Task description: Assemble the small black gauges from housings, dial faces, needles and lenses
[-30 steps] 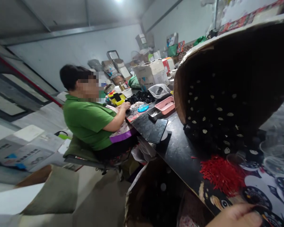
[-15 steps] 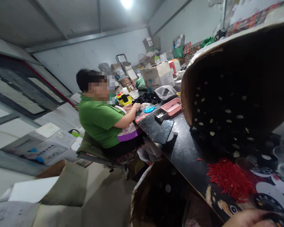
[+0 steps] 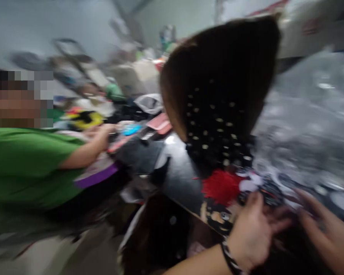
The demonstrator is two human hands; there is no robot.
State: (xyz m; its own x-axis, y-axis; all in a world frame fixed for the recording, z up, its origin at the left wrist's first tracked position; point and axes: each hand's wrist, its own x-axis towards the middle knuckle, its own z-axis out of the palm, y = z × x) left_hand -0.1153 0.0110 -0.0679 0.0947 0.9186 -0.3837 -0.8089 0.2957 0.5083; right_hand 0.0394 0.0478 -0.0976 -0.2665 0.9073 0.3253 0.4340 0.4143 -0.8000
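Observation:
My left hand [image 3: 253, 233], with a dark and light band at its wrist, is at the front edge of the black table [image 3: 177, 168]. Its fingers are spread and I see nothing held in them. To its right, my right hand [image 3: 322, 225] has thumb and fingers apart, somewhat blurred, with no held thing visible. Just beyond both hands lie black printed dial discs [image 3: 271, 193] and white round pieces [image 3: 250, 183]. A heap of thin red plastic pieces [image 3: 222, 187] is beside them, left of the discs.
A big carton [image 3: 172, 103] lies tipped, black parts with pale spots spilling from its mouth. Clear plastic pieces [image 3: 309, 133] are heaped at right. Below the table edge stands an open box [image 3: 132, 233]. At left a person in green [image 3: 31, 164] works beside a pink tray [image 3: 160, 123].
The view has swung right and blurred. Both my hands now show, where only part of one hand was at the bottom edge before. The other person now appears farther left.

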